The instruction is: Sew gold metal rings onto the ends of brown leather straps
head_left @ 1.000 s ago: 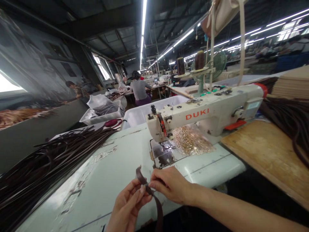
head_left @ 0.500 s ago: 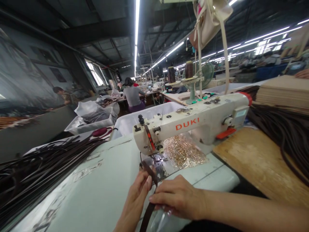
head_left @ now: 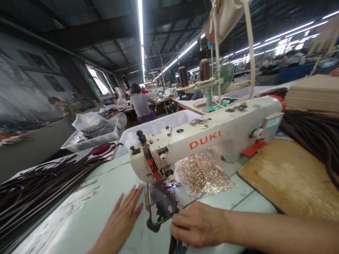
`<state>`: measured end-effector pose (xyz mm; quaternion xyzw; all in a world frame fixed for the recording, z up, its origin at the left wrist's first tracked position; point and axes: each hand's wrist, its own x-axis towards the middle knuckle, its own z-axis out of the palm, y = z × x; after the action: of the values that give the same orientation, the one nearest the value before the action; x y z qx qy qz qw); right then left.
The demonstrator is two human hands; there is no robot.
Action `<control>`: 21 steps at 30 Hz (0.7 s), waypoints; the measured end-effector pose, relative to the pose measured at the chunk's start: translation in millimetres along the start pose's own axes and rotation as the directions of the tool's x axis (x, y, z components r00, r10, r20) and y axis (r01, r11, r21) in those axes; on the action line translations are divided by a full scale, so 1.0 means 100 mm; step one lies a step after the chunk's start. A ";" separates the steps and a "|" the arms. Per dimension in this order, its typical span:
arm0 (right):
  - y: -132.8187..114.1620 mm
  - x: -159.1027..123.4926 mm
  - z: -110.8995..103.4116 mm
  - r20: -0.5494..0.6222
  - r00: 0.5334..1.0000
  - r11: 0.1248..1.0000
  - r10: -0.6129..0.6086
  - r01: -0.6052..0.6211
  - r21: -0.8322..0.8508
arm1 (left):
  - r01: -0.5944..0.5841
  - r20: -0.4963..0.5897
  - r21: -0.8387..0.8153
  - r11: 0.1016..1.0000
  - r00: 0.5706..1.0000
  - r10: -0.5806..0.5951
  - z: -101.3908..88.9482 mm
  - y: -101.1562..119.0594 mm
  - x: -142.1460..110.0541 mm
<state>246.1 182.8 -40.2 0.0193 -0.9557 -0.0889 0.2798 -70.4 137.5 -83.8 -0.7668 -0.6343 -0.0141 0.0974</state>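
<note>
Table (head_left: 111, 197): pale green top carrying everything here; the hands work at its near edge, in front of the machine.
Sewing machine (head_left: 212, 137): white, marked DUKI, lying across the middle of the table, its needle end toward the left.
Strap pile (head_left: 45, 187): dark straps heaped along the table's left edge, well apart from both hands.
Wooden board (head_left: 288, 176): at the table's right side, under the machine's right end.
Metal rings (head_left: 201, 174): a gold-coloured heap just behind the needle plate, beneath the machine's arm.
Needle plate (head_left: 161, 206): shiny steel plate below the needle, between the two hands.
Strap (head_left: 169, 192): one dark strap, curving over the needle plate under the presser foot and running back toward the near edge beneath the right hand.
Left hand (head_left: 120, 222): flat on the table just left of the needle plate, fingers spread and released, holding nothing.
Right hand (head_left: 198, 224): at the near edge, just right of the plate, fingers curled down on the strap, pinching it against the table.
Step in hand: judged from this, positioning the strap end under the foot for stitching.
Next move calls for: the strap lying straight under the needle, the right hand holding its line, the left fingers kept off the needle's path.
</note>
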 end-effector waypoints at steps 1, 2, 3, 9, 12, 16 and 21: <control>-0.01 0.00 0.00 0.015 1.000 1.000 0.008 -0.008 0.003 | 0.080 0.050 -0.019 0.997 0.996 -0.079 -0.02 -0.19 0.08; -0.02 -0.01 0.00 0.035 0.999 1.000 0.016 -0.017 0.002 | 0.163 0.071 -0.022 0.986 0.984 -0.162 -0.04 -0.36 0.17; -0.02 -0.01 0.01 0.055 0.998 1.000 0.026 -0.026 -0.002 | 0.227 0.055 -0.013 0.974 0.973 -0.226 -0.06 -0.50 0.26; 0.00 0.05 0.02 0.144 0.987 0.997 0.064 -0.071 0.043 | 0.273 -0.217 -0.034 0.961 0.937 -0.273 -0.28 -0.25 0.37; 0.03 0.10 0.03 0.168 0.981 0.993 0.095 -0.106 0.059 | 0.041 -0.143 -0.193 0.980 0.987 -0.069 -0.25 0.33 0.20; 0.05 0.11 0.13 0.164 0.977 0.988 0.133 -0.144 0.052 | -0.118 -0.066 -0.119 0.986 0.992 0.111 -0.14 0.61 0.14; 0.05 0.07 0.29 0.103 0.971 0.973 0.215 -0.222 0.064 | -0.151 -0.035 -0.077 0.986 0.988 0.148 -0.19 0.35 0.45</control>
<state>224.4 191.7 -59.3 -0.0799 -0.9670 -0.0222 0.2411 -25.4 171.4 -63.3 -0.8153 -0.5723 -0.0432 0.0771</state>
